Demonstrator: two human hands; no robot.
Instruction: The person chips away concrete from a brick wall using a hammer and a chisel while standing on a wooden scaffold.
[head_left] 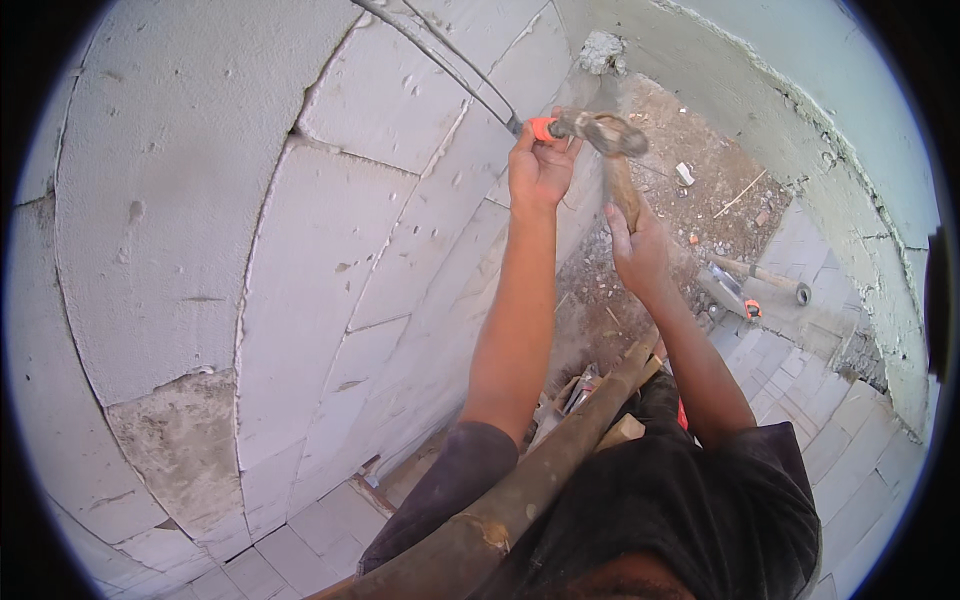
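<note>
My left hand (pixel 541 172) is raised against the pale block wall (pixel 400 110), closed around a chisel (pixel 543 128) with an orange collar. The chisel's tip rests at the wall where two dark lines (pixel 440 45) come together; whether these are grooves or cables I cannot tell. My right hand (pixel 642 252) grips the wooden handle of a hammer (pixel 622 190). Its head, smeared by motion, is at the chisel's struck end; whether they touch I cannot tell.
A thick wooden pole (pixel 540 480) slants close in front of my body. Rubble and dust cover the floor (pixel 690 130). On the right lie a tool with an orange end (pixel 735 292) and a round-ended stick (pixel 765 273). Another wall (pixel 800 130) stands at the right.
</note>
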